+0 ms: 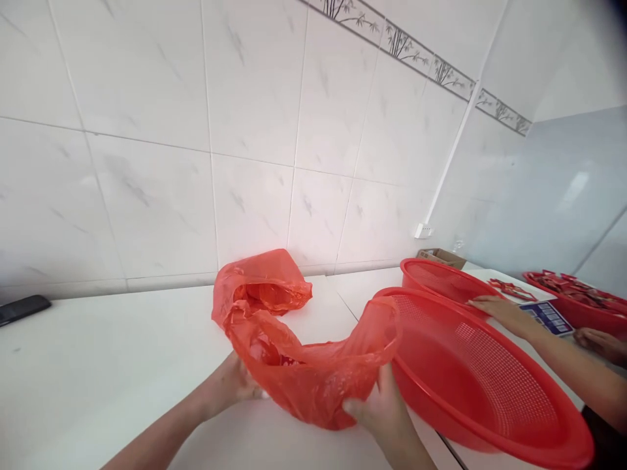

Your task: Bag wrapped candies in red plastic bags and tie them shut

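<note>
A thin red plastic bag [318, 385] is spread wide at its mouth above the white table, with something reddish inside that shows only in part. My left hand [240, 382] holds its left side from below, fingers partly hidden behind the plastic. On the right, my right hand [375, 408] grips the bag's side, with the thumb on the outside. Behind, touching the held bag, a second red bag [264, 274] lies crumpled against the tiled wall with its opening facing forward.
A large red basket [441, 365] stands right of my right hand, another [431, 277] behind it. Another person's arm [539, 333] reaches in from the right. Farther right is a filled red basket [578, 294]. A black phone [24, 309] lies far left on the white table [98, 365].
</note>
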The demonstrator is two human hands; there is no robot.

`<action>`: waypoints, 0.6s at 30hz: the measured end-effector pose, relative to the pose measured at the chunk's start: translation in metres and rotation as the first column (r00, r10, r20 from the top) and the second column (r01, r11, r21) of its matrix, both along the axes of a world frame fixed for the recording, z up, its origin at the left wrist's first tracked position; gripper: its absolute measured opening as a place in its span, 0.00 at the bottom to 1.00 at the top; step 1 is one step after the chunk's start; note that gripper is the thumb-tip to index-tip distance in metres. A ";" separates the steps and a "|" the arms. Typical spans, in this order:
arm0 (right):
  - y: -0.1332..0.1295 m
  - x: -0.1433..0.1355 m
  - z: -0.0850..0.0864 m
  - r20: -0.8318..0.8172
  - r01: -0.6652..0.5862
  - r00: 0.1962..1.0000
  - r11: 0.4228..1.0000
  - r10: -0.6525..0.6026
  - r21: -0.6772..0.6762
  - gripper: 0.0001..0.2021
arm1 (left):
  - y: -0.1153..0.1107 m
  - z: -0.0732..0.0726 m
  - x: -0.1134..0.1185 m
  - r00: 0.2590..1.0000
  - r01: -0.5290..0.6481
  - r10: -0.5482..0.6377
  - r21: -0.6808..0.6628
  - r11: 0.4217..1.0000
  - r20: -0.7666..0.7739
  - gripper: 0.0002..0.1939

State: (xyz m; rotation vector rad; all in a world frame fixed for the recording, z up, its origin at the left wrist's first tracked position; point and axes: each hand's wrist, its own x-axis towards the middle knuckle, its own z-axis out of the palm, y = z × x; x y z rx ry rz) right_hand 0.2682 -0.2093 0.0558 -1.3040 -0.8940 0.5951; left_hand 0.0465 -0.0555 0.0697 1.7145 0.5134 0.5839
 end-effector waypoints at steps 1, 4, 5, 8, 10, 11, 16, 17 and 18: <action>0.013 0.000 0.008 -0.036 -0.071 0.997 0.997 0.072 0.027 0.44 | -0.001 0.005 0.012 0.998 0.054 -0.053 -0.014 0.998 0.029 0.28; 0.047 0.005 0.024 -0.216 -0.276 0.936 0.960 0.279 0.045 0.24 | -0.003 0.013 0.041 0.977 0.188 -0.177 -0.090 0.978 0.117 0.20; 0.057 0.009 0.026 -0.290 -0.305 0.906 0.951 0.307 0.052 0.19 | -0.003 0.012 0.049 0.973 0.202 -0.182 -0.147 0.968 0.140 0.17; 0.080 0.020 0.027 -0.479 -0.275 0.822 0.952 0.307 0.138 0.14 | 0.001 0.001 0.067 0.977 0.099 -0.007 -0.429 0.898 0.212 0.14; 0.089 0.027 0.025 -0.587 -0.260 0.739 0.944 0.330 0.203 0.14 | 0.005 -0.011 0.073 0.945 0.015 0.191 -0.616 0.788 0.267 0.16; 0.091 0.030 0.021 -0.642 -0.259 0.686 0.939 0.342 0.224 0.14 | 0.006 -0.017 0.075 0.923 0.009 0.255 -0.681 0.732 0.286 0.17; 0.093 0.036 -0.009 -0.751 -0.185 0.556 0.934 0.355 0.305 0.08 | 0.006 -0.039 0.074 0.930 0.049 0.268 -0.810 0.584 0.250 0.15; 0.092 0.035 -0.015 -0.723 -0.204 0.596 0.937 0.348 0.282 0.09 | 0.005 -0.040 0.072 0.934 0.080 0.236 -0.799 0.597 0.269 0.16; 0.091 0.033 -0.019 -0.678 -0.237 0.654 0.942 0.335 0.238 0.10 | 0.004 -0.039 0.071 0.930 0.130 0.193 -0.771 0.623 0.313 0.18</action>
